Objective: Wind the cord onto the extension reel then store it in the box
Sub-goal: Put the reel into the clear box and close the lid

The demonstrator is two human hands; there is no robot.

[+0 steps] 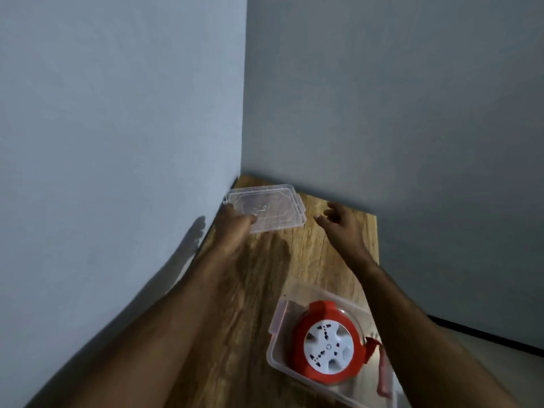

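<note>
Landmark: the clear plastic box (pixel 278 343), standing open near the front right part of the wooden bench (pixel 250 290).
Extension reel: the red reel (pixel 328 346) with a white socket face lies inside the box, socket face up, leaning toward the box's right side.
Cord: wound on the reel; a red piece (pixel 382 375) lies in the box just right of the reel, too blurred to make out.
Lid: a clear lid (pixel 273 207) lies flat on the bench well beyond the box, in the far corner where the two grey walls (pixel 117 113) meet.
Left hand: the left hand (pixel 235 228) is on the lid's near left corner, well beyond the box; its fingers are curled onto the lid's edge.
Right hand: the right hand (pixel 338 222) hovers beyond the box, just right of the lid, not touching it; its fingers (pixel 321 221) are spread apart and hold nothing.
</note>
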